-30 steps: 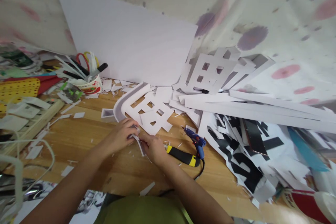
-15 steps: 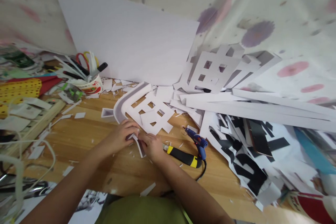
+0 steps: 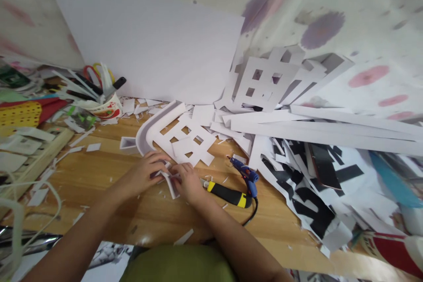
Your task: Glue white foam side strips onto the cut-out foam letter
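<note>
Head view shifted slightly, hands barely: left hand (image 3: 147, 172) and right hand (image 3: 191, 183) both pinch narrow white strip (image 3: 171, 187), utility knife (image 3: 228, 194) just beside right.

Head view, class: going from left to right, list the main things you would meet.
Yellow dotted sheet → tub → left hand → right hand → blue glue gun → phone → red-and-white container.

Left of the glue gun (image 3: 245, 172), fingers (image 3: 157, 158) are partly hiding a white strip (image 3: 172, 187); rightward, the edge is cropping a container (image 3: 389, 249).
</note>
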A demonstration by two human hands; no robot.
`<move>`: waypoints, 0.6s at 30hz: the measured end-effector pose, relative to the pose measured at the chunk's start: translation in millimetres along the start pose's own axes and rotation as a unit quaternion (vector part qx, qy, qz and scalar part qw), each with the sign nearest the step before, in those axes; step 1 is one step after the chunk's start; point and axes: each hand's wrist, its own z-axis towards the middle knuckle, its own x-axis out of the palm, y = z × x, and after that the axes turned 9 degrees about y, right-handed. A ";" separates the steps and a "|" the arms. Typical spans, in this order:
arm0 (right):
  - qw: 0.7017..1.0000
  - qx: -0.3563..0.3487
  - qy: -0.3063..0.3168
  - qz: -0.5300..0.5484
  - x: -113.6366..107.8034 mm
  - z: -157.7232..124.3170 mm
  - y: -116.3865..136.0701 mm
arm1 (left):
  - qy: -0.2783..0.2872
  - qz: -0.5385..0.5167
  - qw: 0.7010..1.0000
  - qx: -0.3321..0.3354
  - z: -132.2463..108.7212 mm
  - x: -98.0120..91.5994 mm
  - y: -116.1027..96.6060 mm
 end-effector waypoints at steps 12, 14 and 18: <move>0.998 -0.032 -0.039 0.044 10.4 -0.2 -4.6 | -0.003 0.004 1.000 -0.022 -3.7 3.0 1.5; 0.998 -0.037 -0.043 0.042 11.0 0.3 -3.7 | -0.007 0.002 1.000 -0.020 -4.3 3.0 2.0; 0.998 -0.054 -0.036 0.015 16.6 1.7 -4.0 | -0.010 -0.001 1.000 -0.017 -6.1 2.8 4.6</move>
